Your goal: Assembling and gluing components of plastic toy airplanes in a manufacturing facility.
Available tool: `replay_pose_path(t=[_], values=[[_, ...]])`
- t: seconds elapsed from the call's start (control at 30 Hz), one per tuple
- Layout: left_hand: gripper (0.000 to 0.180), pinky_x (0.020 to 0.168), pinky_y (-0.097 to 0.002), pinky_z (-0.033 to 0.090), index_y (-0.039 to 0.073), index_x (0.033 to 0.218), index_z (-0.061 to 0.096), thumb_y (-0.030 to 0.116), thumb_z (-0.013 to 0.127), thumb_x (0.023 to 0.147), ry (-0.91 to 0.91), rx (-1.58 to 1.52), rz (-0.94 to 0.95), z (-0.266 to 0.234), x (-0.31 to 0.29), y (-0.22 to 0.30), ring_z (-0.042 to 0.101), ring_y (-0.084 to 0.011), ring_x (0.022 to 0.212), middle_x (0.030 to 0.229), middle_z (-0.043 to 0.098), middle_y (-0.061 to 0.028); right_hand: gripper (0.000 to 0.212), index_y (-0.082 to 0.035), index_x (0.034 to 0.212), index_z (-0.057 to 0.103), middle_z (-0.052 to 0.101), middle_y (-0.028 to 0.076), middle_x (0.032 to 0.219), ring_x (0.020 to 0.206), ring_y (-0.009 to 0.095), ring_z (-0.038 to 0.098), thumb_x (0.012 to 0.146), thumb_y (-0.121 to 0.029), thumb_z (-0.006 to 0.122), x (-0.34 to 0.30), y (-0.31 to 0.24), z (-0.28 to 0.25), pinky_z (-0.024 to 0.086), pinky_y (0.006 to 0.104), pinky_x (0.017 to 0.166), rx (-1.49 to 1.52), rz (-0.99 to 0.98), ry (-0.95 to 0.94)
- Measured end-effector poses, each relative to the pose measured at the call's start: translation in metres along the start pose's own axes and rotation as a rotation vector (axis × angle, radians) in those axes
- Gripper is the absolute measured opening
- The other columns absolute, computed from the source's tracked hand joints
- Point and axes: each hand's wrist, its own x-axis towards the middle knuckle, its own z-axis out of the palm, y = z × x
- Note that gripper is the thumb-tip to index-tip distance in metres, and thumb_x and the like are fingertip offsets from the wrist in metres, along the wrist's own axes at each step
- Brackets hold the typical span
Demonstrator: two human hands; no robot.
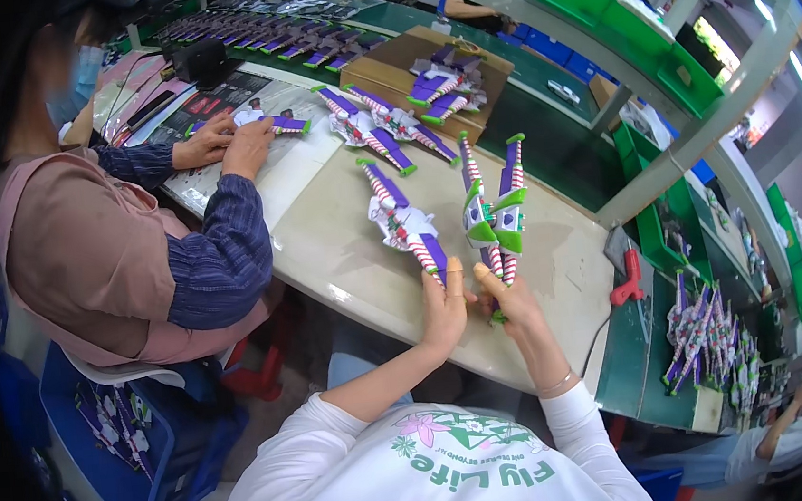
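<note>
My left hand [445, 311] is closed on the near end of a winged toy part [402, 220], purple and white with red-striped edges and green tips. In my right hand [514, 303] are the striped lower ends of two similar winged toy parts [494, 214], which stand side by side with green and white bodies showing. Both hands are close together over the near edge of the pale worktable [322, 214]. Tan covers sit on my thumb tips. My other fingers are partly hidden behind the parts.
Several more winged parts [372, 119] lie farther back, some on a cardboard box [376, 69]. A co-worker [131, 217] at left handles another. A red glue gun [627, 278] is at right, near hanging winged parts [699, 334]. A blue bin [167, 462] stands at lower left.
</note>
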Motion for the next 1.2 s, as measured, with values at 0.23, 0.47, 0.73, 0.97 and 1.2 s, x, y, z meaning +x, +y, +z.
replay_pose_path(t=[0.23,0.47,0.73,0.97,1.2], values=[[0.048,0.077,-0.0434,0.046,-0.006,0.115,0.046,0.041,0.043,0.102,-0.202,0.261,0.091,0.016,-0.001,-0.012,0.061,-0.0352,0.086,0.098,0.062,-0.0230,0.028,0.000,0.099,0.052,0.058,0.003,0.089,0.077,0.008,0.049,0.098,-0.028,0.057,-0.033,0.016,0.022,0.044,0.0251,0.067,0.092,-0.190,0.238],[0.057,0.083,-0.0486,0.044,-0.004,0.116,0.047,0.049,0.035,0.101,-0.329,0.459,0.051,0.022,0.003,-0.015,0.059,-0.0424,0.095,0.104,0.061,-0.0272,0.027,0.000,0.107,0.053,0.059,0.002,0.086,0.079,0.008,0.053,0.099,-0.027,0.054,-0.029,0.028,0.008,0.046,0.0267,0.067,0.176,-0.108,0.269],[0.062,0.100,-0.0468,0.037,-0.006,0.129,0.049,0.046,0.048,0.096,-0.240,0.837,0.397,0.037,0.015,-0.014,0.048,-0.0411,0.114,0.116,0.058,-0.0251,0.016,-0.004,0.104,0.059,0.063,0.005,0.090,0.077,0.018,0.063,0.090,-0.010,0.062,-0.002,0.027,-0.032,0.054,0.0335,0.069,0.641,-0.003,0.179],[0.095,0.101,-0.0414,0.038,-0.012,0.134,0.037,0.051,0.077,0.075,0.446,0.201,0.023,-0.006,0.204,0.031,0.049,-0.0328,0.118,0.129,0.048,-0.0242,0.013,-0.006,0.089,0.057,0.055,0.001,0.073,0.056,0.013,0.053,0.084,-0.004,0.069,0.028,0.023,-0.051,0.043,0.0268,0.051,0.667,-0.032,0.106],[0.032,0.067,-0.0350,0.055,0.008,0.109,0.059,0.014,0.077,0.083,0.123,-0.544,-0.250,-0.014,0.316,-0.004,0.064,-0.0259,0.085,0.098,0.060,-0.0077,0.013,-0.004,0.092,0.058,0.059,0.003,0.077,0.057,0.013,0.056,0.084,-0.003,0.069,0.043,0.019,-0.056,0.045,0.0260,0.050,0.675,-0.075,0.027]])
